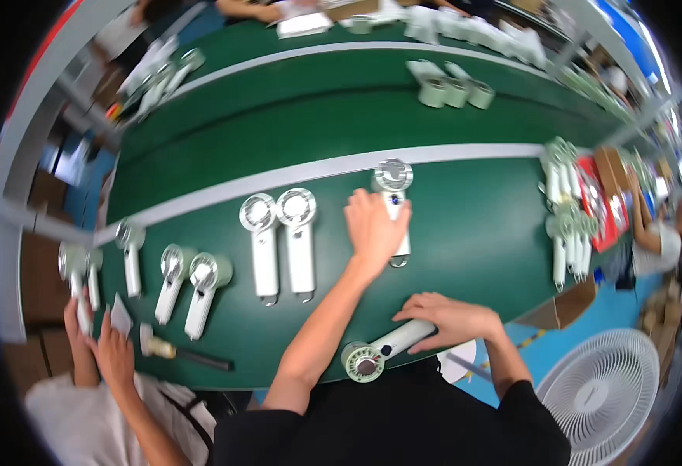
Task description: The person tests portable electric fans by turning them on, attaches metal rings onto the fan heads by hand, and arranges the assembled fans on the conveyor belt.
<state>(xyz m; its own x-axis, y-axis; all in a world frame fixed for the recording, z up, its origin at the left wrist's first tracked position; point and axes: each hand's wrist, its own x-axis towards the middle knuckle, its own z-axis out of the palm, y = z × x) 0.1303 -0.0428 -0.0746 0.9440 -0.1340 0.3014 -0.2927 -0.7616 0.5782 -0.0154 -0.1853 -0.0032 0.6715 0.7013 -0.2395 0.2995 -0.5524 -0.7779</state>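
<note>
Green surface: a long green conveyor belt (465,225) with a pale stripe along its far side carries rows of white handheld fans.
Left hand: the left hand (374,227) reaches out over the belt and lies palm-down on the handle of a white handheld fan with a silvery round head (393,180); fingers curl loosely over it, but a full grasp cannot be told.
Position of that fan: it lies flat on the belt, head toward the pale stripe, handle toward the person.
Right hand: the right hand (451,318) closes around the handle of a white handheld fan with a pale green round head (372,356).
Position of the second fan: it sits at the near edge of the belt, just in front of the person's dark shirt, head pointing to the person's left.
Neighbouring items: a pair of white fans with silver heads (280,241) lies side by side to the left of the reaching hand, apart from it.
Co-worker: another person's hands (100,342) work at the lower left.
Floor: a white standing fan with a round grille (599,392) stands at the lower right.
</note>
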